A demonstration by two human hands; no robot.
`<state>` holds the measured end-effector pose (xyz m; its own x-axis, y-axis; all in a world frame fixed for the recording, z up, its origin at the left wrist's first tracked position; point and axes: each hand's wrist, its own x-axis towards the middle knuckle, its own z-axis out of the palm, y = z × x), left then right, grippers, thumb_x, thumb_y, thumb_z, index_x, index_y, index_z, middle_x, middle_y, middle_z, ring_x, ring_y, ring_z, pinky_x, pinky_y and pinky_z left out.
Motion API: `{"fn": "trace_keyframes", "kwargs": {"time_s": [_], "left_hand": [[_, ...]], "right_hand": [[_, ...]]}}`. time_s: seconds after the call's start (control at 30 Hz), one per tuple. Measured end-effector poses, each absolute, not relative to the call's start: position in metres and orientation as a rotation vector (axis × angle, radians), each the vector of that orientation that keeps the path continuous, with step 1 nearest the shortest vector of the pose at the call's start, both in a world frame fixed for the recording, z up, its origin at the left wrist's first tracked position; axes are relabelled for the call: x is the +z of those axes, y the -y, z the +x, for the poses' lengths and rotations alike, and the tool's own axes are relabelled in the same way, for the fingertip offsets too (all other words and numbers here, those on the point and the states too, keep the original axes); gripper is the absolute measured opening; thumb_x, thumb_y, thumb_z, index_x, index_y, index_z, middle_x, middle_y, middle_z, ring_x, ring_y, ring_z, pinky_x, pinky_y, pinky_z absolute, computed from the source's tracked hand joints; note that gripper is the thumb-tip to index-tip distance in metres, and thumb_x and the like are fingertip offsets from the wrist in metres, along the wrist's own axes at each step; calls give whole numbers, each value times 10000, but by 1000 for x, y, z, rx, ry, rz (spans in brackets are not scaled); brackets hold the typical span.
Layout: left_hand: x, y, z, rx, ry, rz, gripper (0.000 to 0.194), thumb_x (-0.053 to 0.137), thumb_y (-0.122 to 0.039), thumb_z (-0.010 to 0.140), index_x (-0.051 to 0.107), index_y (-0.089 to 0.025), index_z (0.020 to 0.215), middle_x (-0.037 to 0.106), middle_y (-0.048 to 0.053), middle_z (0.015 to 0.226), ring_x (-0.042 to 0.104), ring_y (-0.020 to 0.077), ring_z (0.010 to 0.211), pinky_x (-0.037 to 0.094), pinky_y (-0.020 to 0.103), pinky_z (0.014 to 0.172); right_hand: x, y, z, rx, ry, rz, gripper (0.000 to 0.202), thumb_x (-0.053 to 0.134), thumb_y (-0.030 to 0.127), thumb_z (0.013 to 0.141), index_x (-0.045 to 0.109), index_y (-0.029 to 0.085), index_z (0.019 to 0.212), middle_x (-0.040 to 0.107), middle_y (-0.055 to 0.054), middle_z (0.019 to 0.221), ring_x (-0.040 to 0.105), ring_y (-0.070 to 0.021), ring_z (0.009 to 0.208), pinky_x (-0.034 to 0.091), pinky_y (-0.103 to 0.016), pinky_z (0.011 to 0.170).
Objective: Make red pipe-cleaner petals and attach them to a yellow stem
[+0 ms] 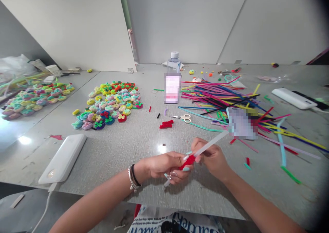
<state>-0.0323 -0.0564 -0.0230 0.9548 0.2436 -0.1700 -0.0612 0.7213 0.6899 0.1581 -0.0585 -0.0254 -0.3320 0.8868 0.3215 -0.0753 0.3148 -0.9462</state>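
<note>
A translucent white stick (211, 143) runs slantwise between my two hands, with red pipe cleaner (189, 161) wrapped in a thick band around it. My left hand (167, 166) is closed around the stick and the red band. Just above that, the fingers of my right hand (210, 154) pinch at the upper end of the band; their tips are partly hidden. Short red pipe cleaner pieces (166, 124) lie on the table beyond my hands. Behind them rests a pair of small scissors with pale handles (185, 118).
A heap of coloured pipe cleaners (213, 95) spreads at right, with a phone (241, 123) on it. Another phone (172, 89) leans on a bottle (174, 59). Fuzzy flower pieces (115, 104) cover the left middle. A white power bank (64, 159) with a cable lies at left.
</note>
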Motion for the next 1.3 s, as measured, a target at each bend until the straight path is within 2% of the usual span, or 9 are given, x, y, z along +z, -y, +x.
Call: {"fn": "trace_keyframes", "kwargs": {"time_s": [0.2, 0.3, 0.4, 0.53, 0.7, 0.77, 0.9, 1.07, 1.3], "left_hand": [[-23, 56, -33, 190, -255, 708, 270, 462, -368, 950, 445, -188, 749, 309, -78, 471, 219, 75, 400, 240, 188, 387], [-25, 53, -32, 255, -325, 728, 278, 452, -398, 953, 449, -186, 773, 317, -85, 488, 224, 67, 400, 246, 184, 394], [-29, 50, -31, 359, -449, 885, 301, 447, -434, 949, 475, -173, 801, 367, -79, 505, 318, 63, 419, 279, 188, 429], [-31, 50, -28, 421, -584, 1158, 394, 383, -526, 956, 469, -172, 805, 458, -56, 548, 424, 64, 465, 300, 200, 463], [-31, 50, -27, 491, -587, 1129, 335, 437, -527, 934, 467, -196, 898, 317, -115, 486, 300, 70, 404, 345, 207, 443], [-32, 49, -27, 511, -632, 1188, 338, 431, -520, 937, 488, -188, 925, 315, -113, 490, 308, 72, 404, 344, 209, 437], [-30, 48, -29, 491, -717, 1328, 356, 388, -515, 952, 476, -186, 850, 355, -90, 504, 342, 77, 429, 315, 214, 444], [-19, 51, -30, 461, -802, 1601, 423, 290, -496, 982, 452, -187, 742, 439, -43, 553, 408, 88, 498, 340, 233, 537], [-7, 51, -32, 535, -1078, 2278, 330, 348, -402, 992, 558, -185, 859, 447, -19, 599, 332, 117, 499, 184, 271, 542]], "right_hand": [[-29, 59, 158, 1266, 1545, -793, 388, 683, 515, 784, 612, 189, 587, 495, 7, 641, 404, -99, 500, 323, -244, 451], [-31, 59, 159, 1333, 1503, -882, 278, 659, 480, 818, 643, 208, 764, 496, 12, 696, 413, -106, 544, 342, -245, 484], [-32, 57, 161, 1337, 1334, -1000, 232, 677, 427, 814, 624, 235, 933, 475, 30, 706, 402, -98, 542, 326, -232, 479], [-33, 54, 163, 1327, 1150, -1117, 291, 656, 489, 812, 602, 204, 829, 430, 41, 627, 377, -90, 509, 283, -225, 460], [-36, 55, 159, 1409, 1250, -1169, 340, 608, 536, 835, 583, 200, 787, 471, 33, 575, 395, -105, 512, 312, -231, 479], [-36, 56, 157, 1432, 1280, -1169, 349, 602, 542, 839, 579, 199, 778, 484, 32, 572, 396, -103, 509, 318, -228, 481], [-34, 56, 157, 1427, 1247, -1166, 386, 587, 575, 836, 603, 195, 771, 511, 20, 586, 435, -104, 512, 347, -228, 478], [-30, 57, 161, 1352, 1182, -1163, 420, 584, 595, 829, 644, 189, 739, 537, -2, 586, 488, -119, 524, 377, -240, 475], [-19, 57, 164, 1209, 1131, -1110, 451, 564, 608, 835, 661, 197, 679, 500, -4, 517, 429, -120, 476, 332, -265, 456]]}}
